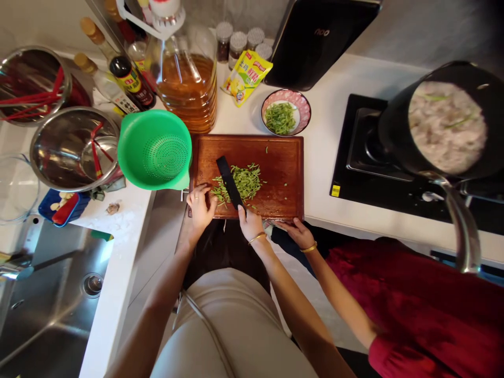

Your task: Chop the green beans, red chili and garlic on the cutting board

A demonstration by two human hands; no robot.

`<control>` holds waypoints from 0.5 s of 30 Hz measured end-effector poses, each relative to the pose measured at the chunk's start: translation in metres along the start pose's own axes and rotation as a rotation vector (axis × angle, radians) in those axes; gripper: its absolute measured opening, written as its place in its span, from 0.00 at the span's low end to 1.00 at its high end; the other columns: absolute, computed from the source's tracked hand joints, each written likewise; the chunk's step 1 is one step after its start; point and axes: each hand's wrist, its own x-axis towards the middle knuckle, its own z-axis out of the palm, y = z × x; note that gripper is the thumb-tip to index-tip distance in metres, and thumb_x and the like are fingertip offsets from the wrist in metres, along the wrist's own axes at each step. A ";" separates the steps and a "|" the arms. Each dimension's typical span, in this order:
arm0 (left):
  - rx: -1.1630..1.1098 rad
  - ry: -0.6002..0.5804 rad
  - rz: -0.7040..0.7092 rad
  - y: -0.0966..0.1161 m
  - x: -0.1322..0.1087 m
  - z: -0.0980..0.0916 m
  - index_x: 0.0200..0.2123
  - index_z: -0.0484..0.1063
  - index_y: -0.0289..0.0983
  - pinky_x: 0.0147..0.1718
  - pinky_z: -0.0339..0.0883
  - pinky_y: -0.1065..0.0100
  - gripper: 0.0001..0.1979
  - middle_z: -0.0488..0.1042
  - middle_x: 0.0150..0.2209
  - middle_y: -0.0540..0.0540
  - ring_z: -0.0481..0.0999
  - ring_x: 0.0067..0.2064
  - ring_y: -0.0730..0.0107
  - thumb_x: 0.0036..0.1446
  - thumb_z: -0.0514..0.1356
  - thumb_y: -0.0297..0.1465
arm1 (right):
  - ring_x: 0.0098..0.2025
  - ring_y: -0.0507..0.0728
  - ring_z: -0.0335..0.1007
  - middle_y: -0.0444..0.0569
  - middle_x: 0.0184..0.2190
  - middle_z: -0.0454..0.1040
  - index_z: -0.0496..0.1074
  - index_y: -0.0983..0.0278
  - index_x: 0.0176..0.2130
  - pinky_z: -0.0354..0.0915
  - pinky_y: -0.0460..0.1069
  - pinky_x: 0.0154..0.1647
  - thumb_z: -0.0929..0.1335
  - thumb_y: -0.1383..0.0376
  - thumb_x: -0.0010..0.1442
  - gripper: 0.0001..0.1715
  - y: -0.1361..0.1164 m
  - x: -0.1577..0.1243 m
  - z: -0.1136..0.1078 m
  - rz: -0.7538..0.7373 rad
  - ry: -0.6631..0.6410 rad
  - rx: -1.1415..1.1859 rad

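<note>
Right hand [250, 223] clenches a knife [230, 182] (left hand [200, 207] rests released on greens [243, 182]) over wooden board [284, 176], white counter [325, 157].

My right grip [250, 223] holds a black knife [230, 182] over green bits [244, 181] on the brown board [284, 170] (my left grip [200, 206] touches them).

Warm, even light is falling from overhead, washing the white countertop [326, 163] pale along its left edge. The cutting board [283, 173] at the front edge is showing sharp, while the steel bowls [43, 157] at the far left are throwing glare. The wide lens is bending every edge, and the pot [396, 136] at the right is smearing soft.
</note>
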 end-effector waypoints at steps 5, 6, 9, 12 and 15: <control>0.089 -0.090 0.090 0.010 -0.012 0.004 0.52 0.60 0.36 0.58 0.46 0.48 0.30 0.62 0.58 0.35 0.57 0.61 0.50 0.51 0.61 0.45 | 0.40 0.61 0.72 0.59 0.30 0.75 0.73 0.64 0.37 0.62 0.52 0.39 0.54 0.53 0.66 0.27 0.005 -0.004 -0.012 0.015 -0.043 -0.079; 0.094 -0.100 0.106 0.010 -0.012 0.005 0.51 0.60 0.37 0.58 0.46 0.48 0.27 0.63 0.58 0.36 0.57 0.61 0.51 0.52 0.61 0.43 | 0.39 0.62 0.72 0.59 0.30 0.75 0.73 0.64 0.37 0.62 0.52 0.38 0.53 0.53 0.66 0.27 0.006 -0.004 -0.014 0.022 -0.040 -0.089; 0.102 -0.117 0.172 0.005 -0.007 0.006 0.45 0.64 0.38 0.60 0.44 0.48 0.17 0.67 0.56 0.39 0.58 0.61 0.54 0.54 0.60 0.38 | 0.38 0.62 0.72 0.59 0.29 0.75 0.73 0.63 0.35 0.62 0.52 0.37 0.53 0.53 0.66 0.28 0.011 -0.006 -0.021 0.038 -0.022 -0.121; 0.120 -0.118 0.253 -0.007 0.003 0.003 0.41 0.68 0.39 0.61 0.43 0.47 0.10 0.70 0.53 0.42 0.60 0.60 0.55 0.57 0.58 0.37 | 0.38 0.61 0.73 0.59 0.29 0.76 0.73 0.62 0.34 0.62 0.51 0.37 0.52 0.53 0.66 0.28 0.015 -0.006 -0.026 0.036 -0.010 -0.156; 0.126 -0.114 0.332 -0.015 0.013 0.002 0.40 0.69 0.40 0.61 0.45 0.49 0.09 0.72 0.51 0.43 0.63 0.59 0.57 0.59 0.56 0.37 | 0.37 0.60 0.73 0.58 0.30 0.76 0.72 0.64 0.34 0.61 0.50 0.36 0.52 0.54 0.66 0.28 0.012 -0.005 -0.029 0.022 -0.023 -0.186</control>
